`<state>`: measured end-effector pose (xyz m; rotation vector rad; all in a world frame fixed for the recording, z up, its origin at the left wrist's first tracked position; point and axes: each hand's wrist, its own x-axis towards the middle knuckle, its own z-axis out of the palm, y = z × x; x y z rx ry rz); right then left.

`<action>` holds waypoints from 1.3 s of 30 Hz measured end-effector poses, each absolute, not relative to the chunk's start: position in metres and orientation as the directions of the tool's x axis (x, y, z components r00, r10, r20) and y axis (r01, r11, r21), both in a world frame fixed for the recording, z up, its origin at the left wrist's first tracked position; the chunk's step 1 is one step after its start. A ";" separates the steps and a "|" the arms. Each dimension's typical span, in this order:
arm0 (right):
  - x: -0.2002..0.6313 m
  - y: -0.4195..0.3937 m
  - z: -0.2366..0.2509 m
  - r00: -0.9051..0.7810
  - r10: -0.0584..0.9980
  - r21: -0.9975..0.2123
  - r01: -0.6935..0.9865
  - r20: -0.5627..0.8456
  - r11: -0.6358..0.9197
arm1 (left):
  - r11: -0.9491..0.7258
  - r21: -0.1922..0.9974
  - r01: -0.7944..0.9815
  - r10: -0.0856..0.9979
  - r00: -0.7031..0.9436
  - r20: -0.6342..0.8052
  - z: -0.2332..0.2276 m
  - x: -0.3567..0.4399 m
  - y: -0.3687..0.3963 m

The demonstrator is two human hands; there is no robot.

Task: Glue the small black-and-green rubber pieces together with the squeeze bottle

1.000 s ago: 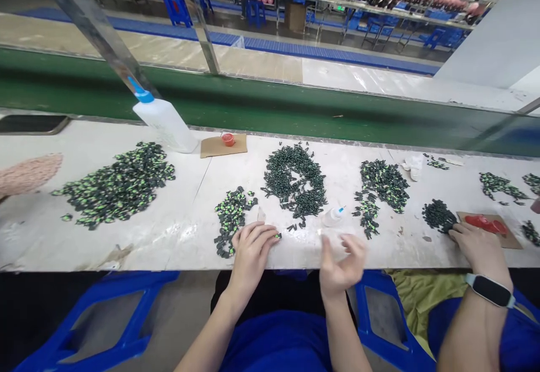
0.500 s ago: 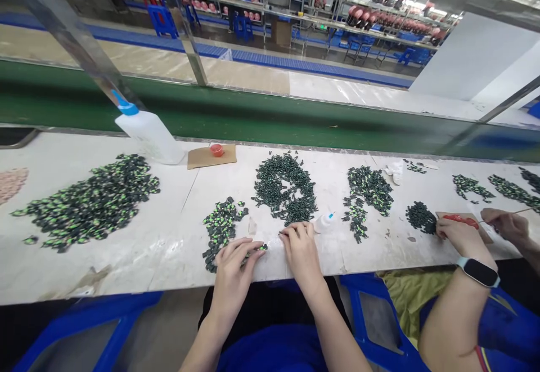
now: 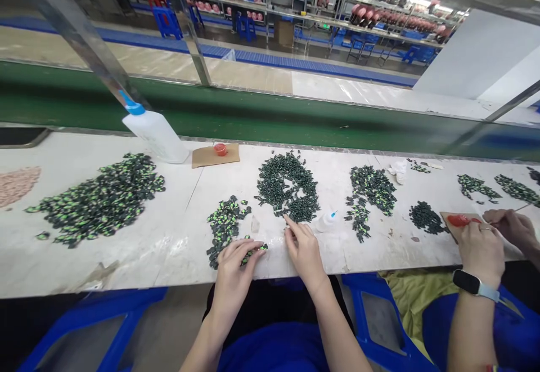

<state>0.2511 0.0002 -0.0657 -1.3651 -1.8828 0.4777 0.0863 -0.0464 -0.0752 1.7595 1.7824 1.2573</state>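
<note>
My left hand [image 3: 237,260] is closed, thumb and fingers pinching a small black-and-green piece [image 3: 264,246] just above the table. Beside and partly under it lies a pile of black-and-green pieces [image 3: 223,223]. My right hand [image 3: 304,251] reaches with its index finger stretched to the lower edge of a ring-shaped pile of small dark green pieces [image 3: 268,178]. Its thumb is apart from that finger, and nothing shows between them. Right of this hand stands a small white bottle with a blue tip [image 3: 324,223].
A large black-and-green pile [image 3: 101,203] lies left, near a big white bottle [image 3: 156,135]. Cardboard [image 3: 206,157] bears a small red cup [image 3: 220,149]. More piles [image 3: 373,189] lie right. A co-worker's hands [image 3: 481,248] work over a board with red paste [image 3: 458,220].
My right index finger has stretched out toward the dark green pile, away from the thumb. My left hand keeps its pinch. The co-worker's watch-wearing hand has shifted right.
</note>
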 end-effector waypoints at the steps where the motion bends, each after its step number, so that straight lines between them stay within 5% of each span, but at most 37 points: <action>1: 0.253 0.001 -0.065 -0.157 0.930 -0.697 0.625 0.331 0.353 | -0.150 0.768 0.623 0.927 -0.182 0.329 -0.076 0.086 -0.047; 9: 0.255 -0.002 -0.059 0.066 0.997 -0.975 0.221 0.039 0.024 | -0.151 0.789 0.595 0.926 -0.194 0.323 -0.069 0.090 -0.043; 16: 0.245 -0.010 -0.044 0.141 0.984 -0.988 -0.121 -0.108 -0.091 | -0.298 0.724 0.622 0.885 -0.104 0.453 -0.055 0.097 -0.033; 28: 0.242 -0.020 -0.036 0.119 0.984 -0.986 -0.120 -0.131 -0.116 | -0.356 0.603 0.714 0.842 -0.035 0.539 -0.045 0.106 -0.033; 39: 0.242 -0.019 -0.041 0.038 0.989 -0.980 -0.149 -0.140 -0.133 | -0.354 0.617 0.703 0.856 -0.022 0.516 -0.045 0.106 -0.034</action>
